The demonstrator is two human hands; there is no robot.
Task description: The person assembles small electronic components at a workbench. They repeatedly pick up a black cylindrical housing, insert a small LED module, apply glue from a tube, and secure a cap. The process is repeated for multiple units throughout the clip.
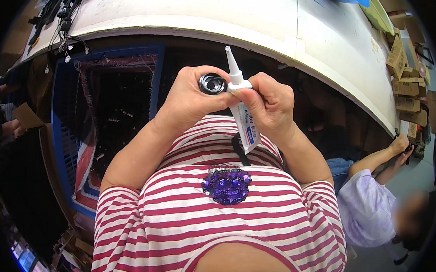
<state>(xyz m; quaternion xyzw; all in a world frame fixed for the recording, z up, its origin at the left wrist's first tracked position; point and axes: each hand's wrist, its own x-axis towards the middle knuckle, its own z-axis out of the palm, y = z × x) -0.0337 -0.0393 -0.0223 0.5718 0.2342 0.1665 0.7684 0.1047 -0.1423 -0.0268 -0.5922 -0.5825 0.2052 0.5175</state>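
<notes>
Both of my hands are raised close together in front of my striped shirt, near the table's edge. My left hand (185, 97) is closed round a short black cylinder (212, 84) with a shiny ringed end facing up. A white glue tube (246, 129) with a long tapered nozzle is pinched at its shoulder by my right hand (274, 104). The nozzle points up and slightly left, and the tube's flat end hangs toward my chest. My left thumb reaches the tube's neck. Behind the tube hangs a black strap or cord (238, 148).
A white table (209, 12) curves across the front. Black cabled parts (66, 17) lie at its left end. Below stands a blue basket (63, 128) with dark contents. Small cardboard boxes (408, 87) are stacked at right, near a person in a pale purple shirt (367, 208).
</notes>
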